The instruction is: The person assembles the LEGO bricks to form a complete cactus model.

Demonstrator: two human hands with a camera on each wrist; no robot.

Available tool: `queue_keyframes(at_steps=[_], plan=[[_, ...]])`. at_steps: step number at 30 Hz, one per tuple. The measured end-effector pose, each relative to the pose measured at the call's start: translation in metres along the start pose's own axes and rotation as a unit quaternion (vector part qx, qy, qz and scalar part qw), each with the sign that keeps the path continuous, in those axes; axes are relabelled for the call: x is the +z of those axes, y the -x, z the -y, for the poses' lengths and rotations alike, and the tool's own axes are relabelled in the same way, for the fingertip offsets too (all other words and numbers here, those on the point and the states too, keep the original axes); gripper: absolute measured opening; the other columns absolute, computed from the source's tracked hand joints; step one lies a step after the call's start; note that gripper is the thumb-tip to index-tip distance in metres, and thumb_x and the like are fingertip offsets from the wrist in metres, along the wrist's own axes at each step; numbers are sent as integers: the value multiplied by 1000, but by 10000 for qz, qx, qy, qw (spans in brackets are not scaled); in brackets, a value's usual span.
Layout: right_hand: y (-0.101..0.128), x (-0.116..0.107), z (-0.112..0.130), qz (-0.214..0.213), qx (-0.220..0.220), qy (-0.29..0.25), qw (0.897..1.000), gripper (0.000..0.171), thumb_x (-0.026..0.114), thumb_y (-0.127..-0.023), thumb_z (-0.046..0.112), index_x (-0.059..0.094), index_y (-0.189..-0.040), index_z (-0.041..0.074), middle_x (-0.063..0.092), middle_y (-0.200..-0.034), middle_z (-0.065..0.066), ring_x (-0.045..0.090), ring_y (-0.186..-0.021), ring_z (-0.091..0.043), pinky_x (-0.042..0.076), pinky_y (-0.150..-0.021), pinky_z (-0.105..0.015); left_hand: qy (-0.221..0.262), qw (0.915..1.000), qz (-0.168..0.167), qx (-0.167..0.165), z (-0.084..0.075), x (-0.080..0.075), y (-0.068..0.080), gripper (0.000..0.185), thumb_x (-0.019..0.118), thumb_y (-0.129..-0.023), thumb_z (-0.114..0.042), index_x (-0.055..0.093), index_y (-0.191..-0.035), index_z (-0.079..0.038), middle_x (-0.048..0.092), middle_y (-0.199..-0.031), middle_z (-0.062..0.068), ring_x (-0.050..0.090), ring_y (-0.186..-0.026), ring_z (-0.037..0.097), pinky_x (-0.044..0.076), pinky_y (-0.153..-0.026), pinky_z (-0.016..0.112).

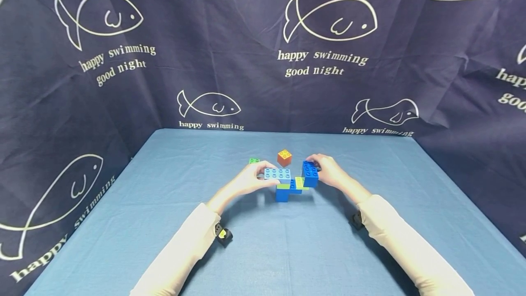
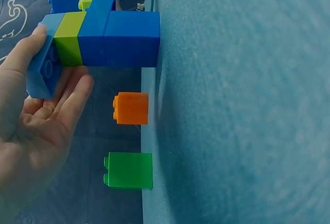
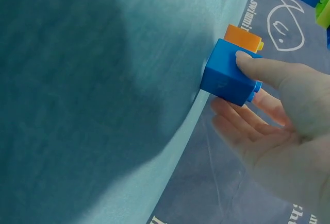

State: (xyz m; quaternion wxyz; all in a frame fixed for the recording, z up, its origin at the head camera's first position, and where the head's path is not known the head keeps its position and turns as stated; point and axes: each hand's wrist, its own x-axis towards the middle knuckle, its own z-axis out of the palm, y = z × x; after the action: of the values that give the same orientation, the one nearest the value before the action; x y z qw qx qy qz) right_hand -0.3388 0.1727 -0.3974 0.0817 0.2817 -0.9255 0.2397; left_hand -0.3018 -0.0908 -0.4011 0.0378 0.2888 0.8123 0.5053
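My left hand (image 1: pixel 251 179) pinches a light blue brick (image 1: pixel 277 174) at the top of a small brick structure, thumb on one side and fingers on the other. Beneath it come a lime brick (image 2: pixel 69 38) and blue bricks (image 2: pixel 131 39), and a lime piece (image 1: pixel 300 182) reaches out toward the right. Between thumb and fingers, my right hand (image 1: pixel 328 170) holds a dark blue brick (image 3: pixel 229 72), its studs facing up. That brick overlaps the lime piece in the head view, while the right wrist view shows it apart from the structure.
An orange brick (image 1: pixel 284 158) stands on the blue-covered table (image 1: pixel 263 250) behind the structure. Farther left, partly behind my left hand, is a green brick (image 2: pixel 129 171). A dark curtain (image 1: pixel 263 49) with fish drawings rises along the table's back and sides.
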Motion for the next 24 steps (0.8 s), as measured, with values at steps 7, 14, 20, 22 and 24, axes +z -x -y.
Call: queue_keyframes(at_steps=[7, 14, 20, 22, 24], plan=[[0, 0, -3, -15, 18, -108, 9999, 35, 65, -69, 0, 57, -102, -5, 61, -98, -20, 58, -88, -30, 47, -79, -42, 64, 10000, 35, -26, 0, 0, 1, 37, 71, -71, -32, 58, -101, -14, 63, -86, 0, 58, -78, 9, 49, -72, 23], [0, 0, -4, -1, 70, -8, 10000, 31, 64, -69, -2, 58, -99, -6, 62, -94, -20, 59, -83, -29, 48, -75, -41, 75, 10000, 45, -25, -1, 0, 0, 38, 71, -71, -33, 58, -101, -14, 63, -86, -1, 58, -78, 8, 49, -73, 23], [0, -3, -4, 15, -15, -7, 10000, 30, 64, -68, -1, 59, -97, -5, 62, -91, -18, 60, -80, -27, 48, -73, -39, 100, 9999, 47, -6, -2, 0, 1, 37, 71, -72, -32, 58, -102, -13, 63, -87, 0, 59, -79, 8, 49, -74, 22], [0, -5, -4, 23, -6, -39, 10000, 29, 64, -70, 0, 59, -98, -4, 62, -92, -18, 60, -80, -26, 49, -74, -39, 120, 9999, 41, 2, -2, 1, 1, 37, 71, -72, -31, 58, -101, -13, 63, -87, 0, 58, -79, 8, 49, -74, 22], [1, -8, -4, 23, 7, -56, 10000, 28, 64, -72, 1, 59, -99, -4, 62, -93, -18, 60, -81, -27, 48, -74, -39, 130, 9999, 36, 8, -1, 1, 1, 36, 71, -72, -31, 58, -101, -14, 63, -87, 0, 58, -79, 9, 49, -73, 23]])
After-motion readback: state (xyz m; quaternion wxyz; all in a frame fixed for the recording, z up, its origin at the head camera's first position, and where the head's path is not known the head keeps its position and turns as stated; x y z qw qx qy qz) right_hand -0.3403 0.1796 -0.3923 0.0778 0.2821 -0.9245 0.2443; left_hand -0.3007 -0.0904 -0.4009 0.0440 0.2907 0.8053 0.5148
